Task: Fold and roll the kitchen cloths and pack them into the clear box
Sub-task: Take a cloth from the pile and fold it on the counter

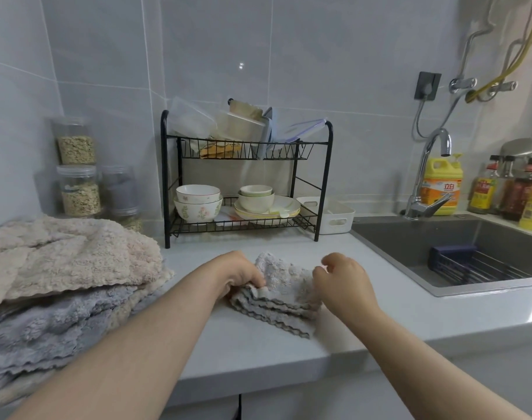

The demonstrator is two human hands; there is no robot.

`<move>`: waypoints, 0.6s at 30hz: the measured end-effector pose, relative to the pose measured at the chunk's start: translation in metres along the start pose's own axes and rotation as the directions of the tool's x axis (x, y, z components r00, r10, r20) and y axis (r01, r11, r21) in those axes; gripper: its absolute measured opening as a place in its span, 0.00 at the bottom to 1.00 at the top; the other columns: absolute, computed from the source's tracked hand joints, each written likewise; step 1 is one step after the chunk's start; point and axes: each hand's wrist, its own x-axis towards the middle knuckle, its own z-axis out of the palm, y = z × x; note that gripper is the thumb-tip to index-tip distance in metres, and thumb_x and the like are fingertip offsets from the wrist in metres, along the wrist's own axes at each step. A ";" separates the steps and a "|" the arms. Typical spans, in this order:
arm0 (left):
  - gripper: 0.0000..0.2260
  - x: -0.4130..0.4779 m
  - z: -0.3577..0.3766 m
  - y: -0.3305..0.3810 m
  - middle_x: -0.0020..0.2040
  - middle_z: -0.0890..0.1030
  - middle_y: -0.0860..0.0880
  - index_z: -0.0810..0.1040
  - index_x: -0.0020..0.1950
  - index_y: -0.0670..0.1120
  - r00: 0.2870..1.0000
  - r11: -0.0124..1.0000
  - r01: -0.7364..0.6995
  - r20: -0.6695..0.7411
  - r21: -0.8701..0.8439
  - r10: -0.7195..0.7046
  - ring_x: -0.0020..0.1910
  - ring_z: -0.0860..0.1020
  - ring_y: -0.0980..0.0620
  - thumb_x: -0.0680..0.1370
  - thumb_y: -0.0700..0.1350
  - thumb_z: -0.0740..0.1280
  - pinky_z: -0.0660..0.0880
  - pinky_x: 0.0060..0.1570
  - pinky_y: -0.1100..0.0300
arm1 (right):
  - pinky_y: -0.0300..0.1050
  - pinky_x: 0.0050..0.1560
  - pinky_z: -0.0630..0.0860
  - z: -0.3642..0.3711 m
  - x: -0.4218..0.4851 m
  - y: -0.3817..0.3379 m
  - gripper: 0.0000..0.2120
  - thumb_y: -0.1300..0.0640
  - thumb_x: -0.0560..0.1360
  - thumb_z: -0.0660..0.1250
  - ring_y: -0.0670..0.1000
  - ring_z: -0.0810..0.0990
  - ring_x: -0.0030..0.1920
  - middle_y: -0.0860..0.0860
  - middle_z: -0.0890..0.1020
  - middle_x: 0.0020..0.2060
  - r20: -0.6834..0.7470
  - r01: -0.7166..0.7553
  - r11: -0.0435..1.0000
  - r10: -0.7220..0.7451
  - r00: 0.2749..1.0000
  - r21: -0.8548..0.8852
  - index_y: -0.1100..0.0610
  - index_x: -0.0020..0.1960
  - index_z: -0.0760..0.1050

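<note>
The grey cloth (284, 286) lies folded into several layers on the counter (246, 353), right in front of us, its wavy edges stacked toward 6 o'clock. Our left hand (240, 275) grips it at its 9 o'clock end, fingers curled round the folded layers. Our right hand (342, 275) sits at the cloth's 3 o'clock side with fingers curled; we cannot tell whether it pinches the fabric or only touches it. At 9 o'clock from the cloth, near but not touching it, a pile of cloths (61, 268) rests on the counter, beige ones over grey. At 12 o'clock stands a black rack (166, 183) with bowls (198, 203) on its lower shelf and clear tubs (192, 119) on top. At 2 o'clock are the sink (410, 247) and the tap (422, 204).
</note>
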 end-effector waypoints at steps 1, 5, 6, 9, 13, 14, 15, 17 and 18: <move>0.06 0.000 0.000 0.001 0.39 0.80 0.37 0.77 0.35 0.39 1.000 0.999 0.001 0.009 -0.040 0.000 0.37 0.79 0.41 0.70 0.32 0.71 0.78 0.38 0.51 | 0.47 0.60 0.71 -0.001 0.003 0.006 0.21 0.51 0.76 0.59 0.55 0.74 0.61 0.54 0.77 0.61 0.026 -0.052 0.999 0.052 0.998 -0.003 0.55 0.66 0.73; 0.09 -0.001 -0.002 -0.005 0.40 0.82 0.38 0.77 0.49 0.39 0.994 0.920 -0.039 0.076 -0.389 0.074 0.35 0.81 0.43 0.74 0.28 0.64 0.80 0.37 0.50 | 0.43 0.51 0.74 -0.001 0.007 0.013 0.26 0.45 0.76 0.65 0.51 0.79 0.55 0.52 0.79 0.60 0.166 -0.131 0.960 0.091 0.982 0.248 0.58 0.69 0.70; 0.11 -0.002 -0.002 -0.010 0.41 0.82 0.39 0.77 0.52 0.40 0.990 0.877 -0.056 0.089 -0.476 0.112 0.36 0.82 0.43 0.75 0.27 0.62 0.81 0.37 0.52 | 0.40 0.44 0.77 0.000 0.007 0.012 0.22 0.46 0.76 0.68 0.45 0.82 0.46 0.49 0.83 0.51 0.204 -0.132 0.914 0.056 0.977 0.383 0.59 0.63 0.73; 0.15 0.002 -0.001 -0.029 0.49 0.83 0.37 0.75 0.59 0.39 0.980 0.733 -0.108 0.050 -0.672 0.191 0.46 0.82 0.40 0.75 0.27 0.61 0.79 0.46 0.48 | 0.37 0.37 0.79 0.005 0.011 0.010 0.07 0.56 0.73 0.73 0.41 0.82 0.33 0.48 0.84 0.34 0.279 -0.119 0.805 -0.059 0.959 0.581 0.56 0.47 0.77; 0.17 0.003 -0.001 -0.035 0.52 0.82 0.36 0.75 0.60 0.38 0.978 0.645 -0.148 -0.016 -0.749 0.206 0.48 0.81 0.39 0.73 0.26 0.62 0.78 0.51 0.45 | 0.47 0.42 0.78 0.019 0.019 0.013 0.04 0.66 0.71 0.72 0.53 0.81 0.36 0.55 0.84 0.35 0.269 -0.067 0.776 -0.135 0.953 0.627 0.59 0.45 0.80; 0.17 0.001 -0.001 -0.034 0.53 0.82 0.35 0.75 0.60 0.37 0.976 0.659 -0.150 -0.006 -0.737 0.216 0.49 0.81 0.38 0.72 0.27 0.65 0.77 0.53 0.45 | 0.47 0.41 0.77 0.021 0.019 0.014 0.04 0.67 0.72 0.70 0.53 0.80 0.37 0.55 0.83 0.35 0.245 -0.053 0.772 -0.136 0.960 0.634 0.60 0.44 0.80; 0.18 -0.001 0.000 -0.033 0.53 0.82 0.35 0.75 0.59 0.37 0.975 0.675 -0.141 0.016 -0.724 0.221 0.51 0.81 0.37 0.70 0.29 0.67 0.77 0.55 0.44 | 0.49 0.42 0.77 0.022 0.019 0.014 0.05 0.66 0.71 0.69 0.53 0.80 0.39 0.56 0.84 0.37 0.230 -0.046 0.765 -0.136 0.964 0.643 0.59 0.45 0.80; 0.17 -0.003 0.001 -0.031 0.54 0.81 0.33 0.76 0.58 0.37 0.977 0.699 -0.110 0.052 -0.707 0.206 0.54 0.80 0.35 0.69 0.34 0.69 0.76 0.56 0.40 | 0.53 0.45 0.77 0.022 0.018 0.017 0.08 0.62 0.69 0.69 0.54 0.80 0.41 0.63 0.84 0.44 0.238 -0.062 0.713 -0.149 0.960 0.698 0.54 0.47 0.81; 0.15 -0.003 0.001 -0.031 0.54 0.81 0.33 0.77 0.58 0.37 0.979 0.701 -0.110 0.045 -0.704 0.199 0.54 0.80 0.34 0.71 0.35 0.67 0.76 0.56 0.40 | 0.54 0.46 0.76 0.021 0.018 0.018 0.11 0.60 0.67 0.69 0.55 0.79 0.42 0.65 0.82 0.47 0.250 -0.083 0.682 -0.149 0.957 0.726 0.52 0.48 0.81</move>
